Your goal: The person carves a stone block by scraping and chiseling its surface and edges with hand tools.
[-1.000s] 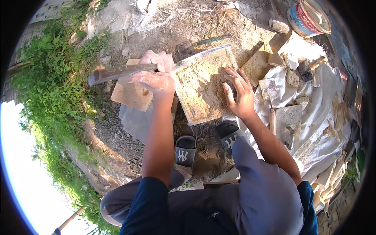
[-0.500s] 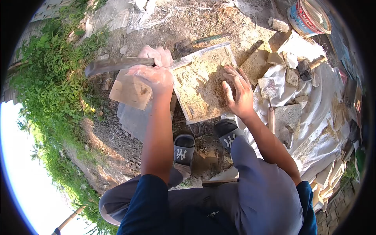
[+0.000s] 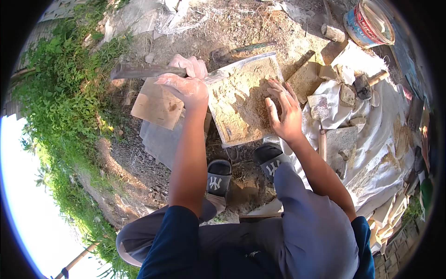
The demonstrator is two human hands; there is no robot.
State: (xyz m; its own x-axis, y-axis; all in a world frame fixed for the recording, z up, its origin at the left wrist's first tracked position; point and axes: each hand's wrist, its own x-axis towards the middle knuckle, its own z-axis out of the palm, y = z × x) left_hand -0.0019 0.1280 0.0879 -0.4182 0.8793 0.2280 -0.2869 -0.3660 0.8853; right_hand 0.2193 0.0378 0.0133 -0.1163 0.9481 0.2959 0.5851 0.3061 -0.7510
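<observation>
My left hand (image 3: 188, 81) is wrapped round the dark handle (image 3: 144, 71) of a flat-bladed tool. Its pale metal blade (image 3: 216, 76) reaches the upper left edge of a square slab (image 3: 239, 107), whose face is crusted with yellowish, sandy material. What kind of tool it is I cannot make out. My right hand (image 3: 285, 114) lies on the right side of the slab with fingers apart, holding nothing. Pale dust coats the left fingers. Left of the slab are a brown square sheet (image 3: 158, 103) and, partly under it, grey sheets (image 3: 160, 142).
At the right, a trowel (image 3: 321, 142), a hammer (image 3: 364, 84) and stone pieces (image 3: 347, 94) lie on white sheeting (image 3: 376, 139). A paint bucket (image 3: 367, 25) stands at the upper right. Another dark tool (image 3: 241, 50) lies beyond the slab. Green plants (image 3: 60, 102) grow along the left.
The tool's handle end has tipped slightly upward and to the right, with my left hand moving a little along. My right hand stays on the slab. The whole view has shifted slightly.
</observation>
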